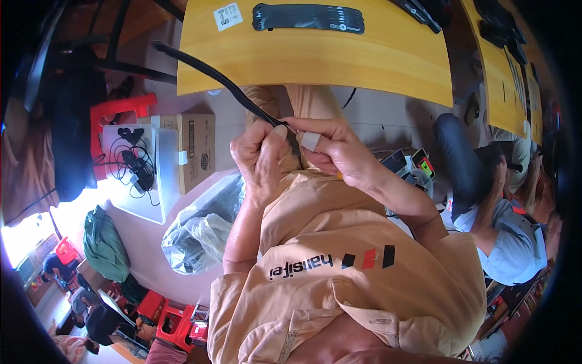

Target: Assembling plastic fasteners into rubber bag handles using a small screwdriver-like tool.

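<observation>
Clear plastic bin (168,182): tangled black cables (140,171) inside. Cardboard box (198,145) just beside it. Clear plastic bag (200,236), contents unclear. Black strap (209,71): long, narrow, slightly curved, free end up-left; near end above tan trousers (318,102), pinched between fingers of left hand (260,155) and right hand (336,148).

Strap (225,82), one. Black, long, narrow, flexible-looking. Pose: slanting, gently bowed, single length. Free end blunt, at upper left, past left edge of yellow worktop (315,60); middle stretch crosses near left corner of worktop in view. Near end at fingertips of left hand (259,151) and right hand (332,148), partly hidden there. Material: cannot tell.
</observation>
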Tool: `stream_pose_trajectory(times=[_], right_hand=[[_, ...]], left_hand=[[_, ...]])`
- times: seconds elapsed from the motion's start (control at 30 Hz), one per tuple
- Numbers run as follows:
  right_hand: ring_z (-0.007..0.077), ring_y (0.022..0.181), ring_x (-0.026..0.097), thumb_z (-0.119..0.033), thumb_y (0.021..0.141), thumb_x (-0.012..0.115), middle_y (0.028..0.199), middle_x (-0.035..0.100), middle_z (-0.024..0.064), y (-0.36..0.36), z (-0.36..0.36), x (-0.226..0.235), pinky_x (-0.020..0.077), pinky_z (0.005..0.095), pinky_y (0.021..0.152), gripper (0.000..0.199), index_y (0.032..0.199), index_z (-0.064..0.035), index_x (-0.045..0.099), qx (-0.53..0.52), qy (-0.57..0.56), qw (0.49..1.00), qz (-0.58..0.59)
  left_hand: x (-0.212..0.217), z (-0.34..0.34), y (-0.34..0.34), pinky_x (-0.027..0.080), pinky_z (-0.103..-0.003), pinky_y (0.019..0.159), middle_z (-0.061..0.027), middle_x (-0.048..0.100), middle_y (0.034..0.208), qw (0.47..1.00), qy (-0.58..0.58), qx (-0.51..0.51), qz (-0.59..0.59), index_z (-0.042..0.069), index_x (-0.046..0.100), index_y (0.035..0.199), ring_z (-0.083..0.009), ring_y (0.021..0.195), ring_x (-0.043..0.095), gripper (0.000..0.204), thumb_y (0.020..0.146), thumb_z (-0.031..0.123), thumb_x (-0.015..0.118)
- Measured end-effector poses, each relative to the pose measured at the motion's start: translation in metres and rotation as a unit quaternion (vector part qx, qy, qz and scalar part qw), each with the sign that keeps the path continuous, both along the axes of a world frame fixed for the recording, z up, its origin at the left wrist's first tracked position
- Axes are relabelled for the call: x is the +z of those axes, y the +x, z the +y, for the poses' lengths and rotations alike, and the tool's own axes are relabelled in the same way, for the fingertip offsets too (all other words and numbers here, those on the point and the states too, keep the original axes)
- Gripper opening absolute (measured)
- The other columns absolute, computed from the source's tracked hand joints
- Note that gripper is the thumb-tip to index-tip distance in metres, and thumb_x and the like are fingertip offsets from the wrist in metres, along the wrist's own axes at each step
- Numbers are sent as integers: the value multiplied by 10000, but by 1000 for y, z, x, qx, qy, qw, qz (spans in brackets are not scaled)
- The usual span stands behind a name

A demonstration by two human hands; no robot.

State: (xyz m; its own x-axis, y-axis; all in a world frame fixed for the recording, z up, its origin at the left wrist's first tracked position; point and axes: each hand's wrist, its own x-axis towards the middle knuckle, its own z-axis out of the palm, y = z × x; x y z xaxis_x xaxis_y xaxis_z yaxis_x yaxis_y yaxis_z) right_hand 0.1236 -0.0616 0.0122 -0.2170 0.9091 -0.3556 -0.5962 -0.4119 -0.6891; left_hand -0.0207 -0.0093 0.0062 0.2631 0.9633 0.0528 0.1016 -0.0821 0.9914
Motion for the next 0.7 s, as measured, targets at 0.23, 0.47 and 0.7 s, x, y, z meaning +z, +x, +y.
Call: stream_pose_trajectory(times=[0.23,0.47,0.7], right_hand=[[7,399,251,-100,866,381,482,321,-67,12,9,5,187,162,380,322,1144,-15,521,-15,-3,994,-104],[1,544,380,-167,781,620,624,451,-46,13,13,9,271,168,481,228,939,-6,588,-12,213,932,-291],[46,619,367,-158,737,666,662,426,-30,15,19,2,297,196,547,225,715,-35,477,81,197,945,-248]], left_hand=[[6,-13,11,237,-198,385,14,377,464,990,-60,-12,-131,9,428,566,-44,403,316,216,774,10,487],[3,-14,4,195,-181,378,27,383,469,943,-213,22,-254,44,436,525,-26,399,288,257,769,55,517],[6,-14,-1,187,-183,378,26,396,466,923,-283,-23,-259,54,441,534,-21,394,281,243,761,73,529]])
